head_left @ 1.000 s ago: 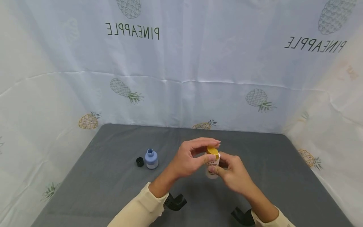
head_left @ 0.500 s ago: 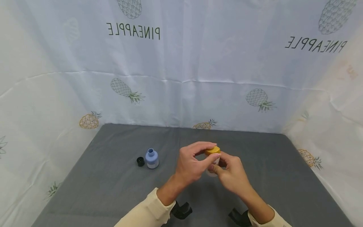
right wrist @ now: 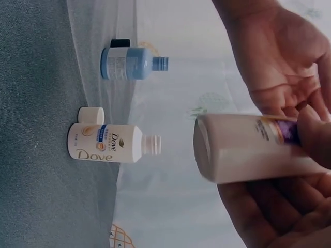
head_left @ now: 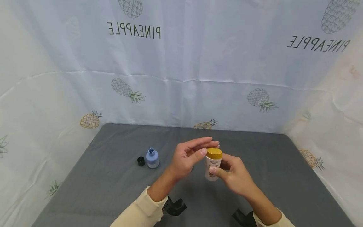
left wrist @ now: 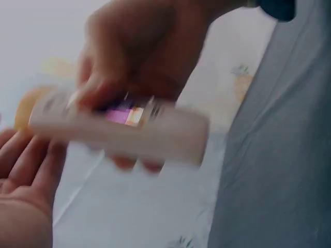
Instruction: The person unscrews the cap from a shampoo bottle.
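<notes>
**Right hand holds the gold-capped bottle above the counter**

We see the right hand [head_left: 233,176] gripping a small white bottle [head_left: 212,168] with its fingers [head_left: 215,171] and thumb curled round the body. The bottle stands upright in the air over the middle of the grey counter [head_left: 113,189], lifted off the surface. Its gold cap [head_left: 214,153] sits on top, and we can make out a printed label below the cap, though the words are too small to read from the head view.

The left hand [head_left: 187,156] is just beside the cap, with its fingers [head_left: 198,142] relaxed and slightly spread. They hold nothing; the thumb tip lies close to the cap's edge, and we cannot tell whether it touches. In the blurred left wrist view the bottle [left wrist: 119,129] lies across the frame under the right hand's fingers, with the left palm open below it.

Well apart to the left on the counter stands a blue bottle [head_left: 152,158], uncapped, with a small black cap [head_left: 140,161] just beside it. The right wrist view also shows a white Dove bottle [right wrist: 106,143], uncapped, with a white cap [right wrist: 91,114] next to it. Behind everything hangs a white cloth [head_left: 181,63] printed with pineapples. Both sleeves are cream.
</notes>
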A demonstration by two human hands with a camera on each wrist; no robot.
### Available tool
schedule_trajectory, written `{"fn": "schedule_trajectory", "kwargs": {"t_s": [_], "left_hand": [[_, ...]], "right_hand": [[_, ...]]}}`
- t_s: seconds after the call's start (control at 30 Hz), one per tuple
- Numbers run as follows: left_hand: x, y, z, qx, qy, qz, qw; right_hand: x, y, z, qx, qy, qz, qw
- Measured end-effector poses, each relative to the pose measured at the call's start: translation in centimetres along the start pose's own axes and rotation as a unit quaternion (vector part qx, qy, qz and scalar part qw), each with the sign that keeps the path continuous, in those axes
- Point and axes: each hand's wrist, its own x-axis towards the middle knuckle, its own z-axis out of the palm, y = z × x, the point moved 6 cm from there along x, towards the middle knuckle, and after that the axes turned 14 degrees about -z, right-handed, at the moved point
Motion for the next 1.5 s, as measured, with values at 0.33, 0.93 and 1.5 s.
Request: {"fn": "schedule_trajectory", "kwargs": {"t_s": [0.33, 0.93, 1.5], "left_hand": [[0.7, -0.8, -0.4, -0.041, -0.126, -0.077, 0.9882], [-0.1, -0.4, -0.1, 0.001, 0.069, -0.086, 0.9939], [1.4, -1.2, -0.7, -0.052, -0.13, -0.093, 0.9858]], "right_hand": [[0.0, -0.6, -0.2, 0.036, -0.041, -0.025, 0.998], [-0.1, -0.4, -0.2, 0.0, 0.002, -0.022, 1.0], [-0.1, -0.5, -0.3, 0.024, -0.024, -0.014, 0.999]]}}
